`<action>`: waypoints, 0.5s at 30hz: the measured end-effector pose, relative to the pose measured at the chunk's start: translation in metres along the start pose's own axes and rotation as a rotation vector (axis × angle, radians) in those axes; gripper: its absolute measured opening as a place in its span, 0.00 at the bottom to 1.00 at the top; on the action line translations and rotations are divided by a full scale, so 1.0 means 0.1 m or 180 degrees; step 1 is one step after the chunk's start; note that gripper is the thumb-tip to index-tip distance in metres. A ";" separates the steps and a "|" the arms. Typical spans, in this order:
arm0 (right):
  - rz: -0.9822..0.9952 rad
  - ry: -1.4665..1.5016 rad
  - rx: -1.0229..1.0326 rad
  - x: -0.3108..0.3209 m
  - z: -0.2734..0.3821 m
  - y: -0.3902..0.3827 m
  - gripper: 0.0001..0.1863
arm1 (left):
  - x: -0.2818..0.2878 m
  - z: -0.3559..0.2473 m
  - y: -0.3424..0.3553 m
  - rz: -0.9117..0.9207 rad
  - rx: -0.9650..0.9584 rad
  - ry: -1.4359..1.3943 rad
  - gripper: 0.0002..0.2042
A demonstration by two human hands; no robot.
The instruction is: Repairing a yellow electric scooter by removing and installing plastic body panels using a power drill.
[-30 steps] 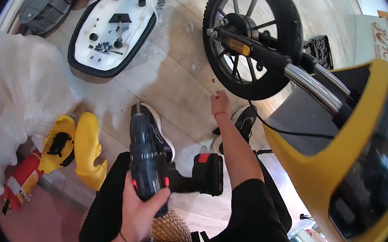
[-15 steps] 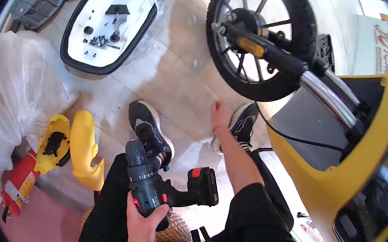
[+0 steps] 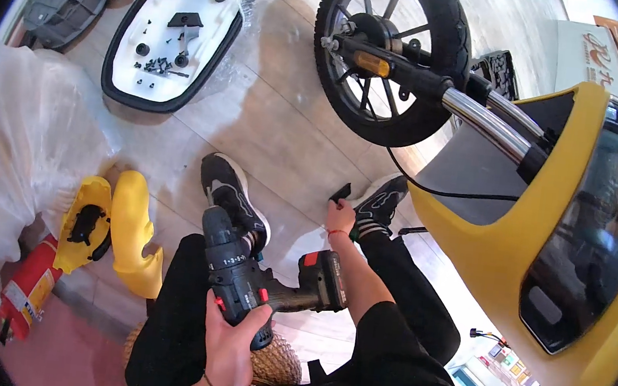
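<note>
My left hand [image 3: 231,337] is closed around the body of a black cordless drill [image 3: 235,272] with red accents. The drill points away from me over my lap, its battery toward the right. Further ahead, beside my right shoe [image 3: 380,207], my right hand [image 3: 340,216] pinches a small flat black piece [image 3: 340,191]; its exact kind is too small to tell. To the right lies a yellow vehicle body [image 3: 470,253] with a front fork [image 3: 488,126] and a spoked wheel [image 3: 391,57].
Small screws and black parts lie in a white tray-like panel [image 3: 129,69] with a black rim, far left. Yellow curved covers [image 3: 131,230] and a red fire extinguisher [image 3: 30,287] sit at left, near plastic wrapping [image 3: 34,131]. A black cable [image 3: 446,194] hangs by the wheel.
My right hand has come slightly nearer to me, and a black piece now shows at its fingertips. My left hand still holds the drill. The view has shifted a little.
</note>
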State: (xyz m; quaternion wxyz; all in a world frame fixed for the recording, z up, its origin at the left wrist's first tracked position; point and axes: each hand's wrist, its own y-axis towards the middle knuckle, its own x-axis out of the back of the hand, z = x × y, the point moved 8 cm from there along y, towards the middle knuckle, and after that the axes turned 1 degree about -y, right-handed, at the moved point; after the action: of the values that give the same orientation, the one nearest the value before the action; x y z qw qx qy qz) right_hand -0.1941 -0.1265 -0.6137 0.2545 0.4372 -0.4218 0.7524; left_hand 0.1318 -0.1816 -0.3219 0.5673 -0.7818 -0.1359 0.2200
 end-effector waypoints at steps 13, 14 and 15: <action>-0.0041 -0.1042 -0.0411 0.17 0.28 0.15 0.19 | 0.13 -0.07 0.12 -0.0117 -0.0366 0.0218 0.22; 0.0019 -0.0971 -0.0432 0.19 0.34 0.09 0.19 | 0.17 -0.06 0.14 -0.0139 -0.0419 0.0253 0.23; 0.0051 -0.0909 -0.0470 0.24 0.35 0.05 0.19 | 0.19 -0.04 0.14 -0.0132 -0.0456 0.0290 0.23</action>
State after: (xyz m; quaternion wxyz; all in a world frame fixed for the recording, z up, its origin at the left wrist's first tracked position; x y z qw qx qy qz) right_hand -0.1944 -0.1594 -0.5855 0.2174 0.5165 -0.5113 0.6516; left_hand 0.1496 -0.1809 -0.3377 0.5199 -0.8267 -0.1414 0.1621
